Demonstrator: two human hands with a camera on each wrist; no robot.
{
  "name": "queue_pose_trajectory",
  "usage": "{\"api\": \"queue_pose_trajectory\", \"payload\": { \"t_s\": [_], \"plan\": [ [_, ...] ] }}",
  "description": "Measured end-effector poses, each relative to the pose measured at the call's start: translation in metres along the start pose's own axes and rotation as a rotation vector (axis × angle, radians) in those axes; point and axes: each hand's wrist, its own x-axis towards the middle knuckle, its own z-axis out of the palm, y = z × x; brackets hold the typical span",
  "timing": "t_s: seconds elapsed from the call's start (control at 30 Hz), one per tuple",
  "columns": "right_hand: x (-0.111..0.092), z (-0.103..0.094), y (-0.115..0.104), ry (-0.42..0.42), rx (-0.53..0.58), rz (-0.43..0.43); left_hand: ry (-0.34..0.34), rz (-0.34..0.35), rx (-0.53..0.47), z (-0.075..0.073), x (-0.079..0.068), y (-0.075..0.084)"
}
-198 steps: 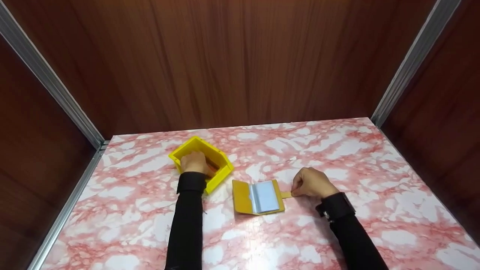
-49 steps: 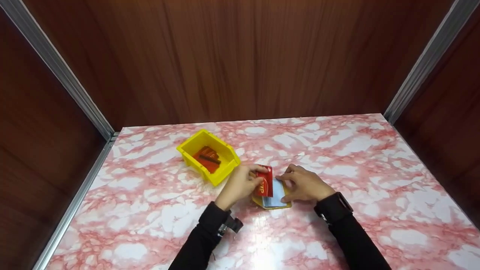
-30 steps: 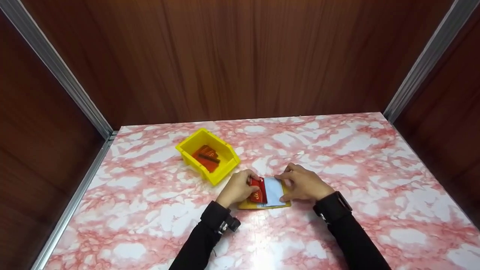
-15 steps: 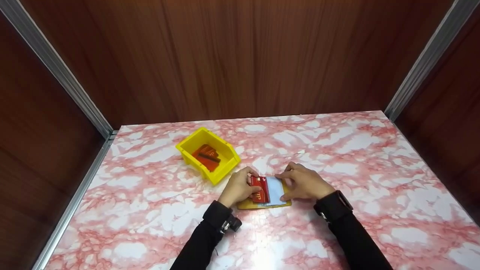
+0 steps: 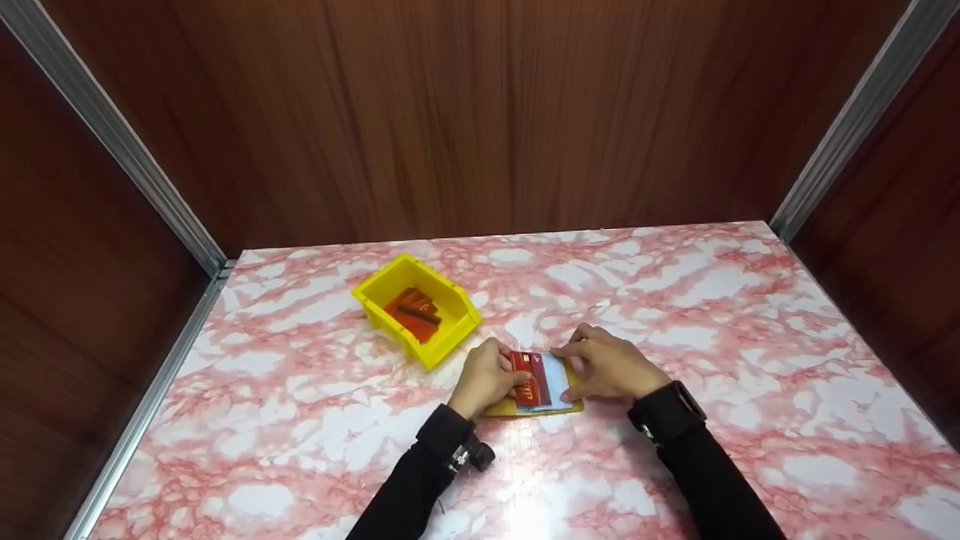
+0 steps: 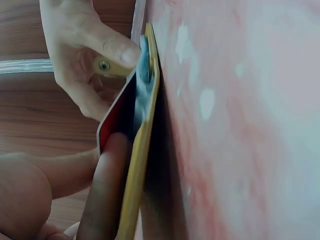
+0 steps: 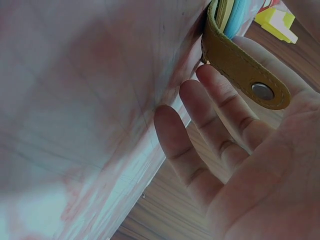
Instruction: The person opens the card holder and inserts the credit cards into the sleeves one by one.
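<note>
A yellow card holder [image 5: 499,409] lies spread on the table, its pale clear sleeves [image 5: 557,381] facing up. My left hand [image 5: 482,377] pinches a red card [image 5: 537,372] between thumb and fingers. The card lies over the sleeves; in the left wrist view the card [image 6: 111,124] slants against them, and how far it is inside one cannot be told. My right hand [image 5: 611,365] holds the sleeves' right side with thumb and index finger. Its other fingers extend below the holder's snap strap [image 7: 232,62] in the right wrist view.
A yellow open bin [image 5: 442,351] stands behind and left of the holder, with several red cards [image 5: 411,324] inside. Pink-and-white marbled table [image 5: 720,322] surrounds both. Dark wood panels [image 5: 480,120] wall the back and sides.
My left hand came out of the bin with a red card, carried it to the holder, then slid it right across the sleeves. My right hand shifted from the strap to the sleeves' edge.
</note>
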Motion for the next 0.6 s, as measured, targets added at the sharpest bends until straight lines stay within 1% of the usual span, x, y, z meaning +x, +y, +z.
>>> {"api": "queue_pose_trajectory", "payload": {
  "t_s": [0.13,0.27,0.4,0.5,0.6],
  "plan": [
    [-0.0002,-0.0011,-0.0010,-0.005,0.002,0.007,0.023,-0.039,-0.005,0.0019,0.0010,0.0005],
    [-0.0001,-0.0012,-0.0021,-0.013,-0.005,0.014,0.023,-0.076,-0.011,0.0035,0.0021,0.0019],
    [-0.0003,-0.0005,-0.0014,-0.004,-0.010,0.015,0.015,-0.082,-0.037,0.0071,0.0040,0.0023],
    [-0.0004,0.0000,-0.0005,0.008,-0.008,0.004,0.002,-0.067,-0.046,0.0085,0.0049,0.0023],
    [-0.0008,-0.0001,-0.0003,0.012,-0.007,-0.008,-0.034,-0.070,-0.077,0.0066,0.0047,0.0040]
  ]
}}
